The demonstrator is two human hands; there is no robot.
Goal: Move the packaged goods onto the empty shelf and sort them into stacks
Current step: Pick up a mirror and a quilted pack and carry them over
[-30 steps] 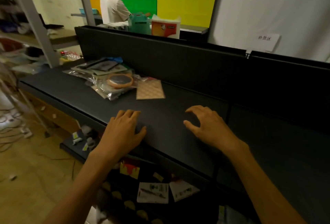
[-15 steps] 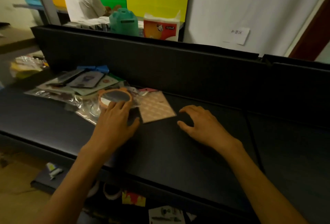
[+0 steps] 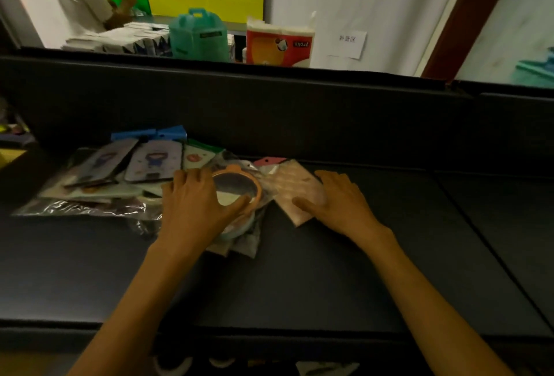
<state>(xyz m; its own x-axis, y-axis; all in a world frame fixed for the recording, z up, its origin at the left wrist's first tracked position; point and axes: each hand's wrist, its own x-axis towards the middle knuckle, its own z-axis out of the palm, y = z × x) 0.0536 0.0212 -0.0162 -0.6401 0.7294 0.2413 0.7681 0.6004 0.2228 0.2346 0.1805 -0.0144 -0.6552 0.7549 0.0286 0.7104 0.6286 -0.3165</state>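
A loose pile of packaged goods lies on the dark shelf (image 3: 329,270), left of centre. On top sits a round orange-rimmed mirror (image 3: 236,188) in clear wrap. My left hand (image 3: 195,207) rests on the mirror's left side, thumb across its lower rim, fingers spread over the pile. My right hand (image 3: 341,204) lies flat on a beige patterned square packet (image 3: 290,183) at the pile's right end, fingers straight. Phone-case packs (image 3: 153,161) and clear plastic bags (image 3: 84,207) spread to the left.
A tall dark back panel (image 3: 269,111) closes the shelf's far side. Beyond it stand a teal bag (image 3: 198,36), a red-and-white tissue pack (image 3: 278,45) and a person in a white shirt (image 3: 54,0). A seam (image 3: 479,231) divides the shelf on the right.
Both hands moved forward from the bare shelf onto the pile: the left now covers the mirror, the right lies on the beige packet. The view came closer.
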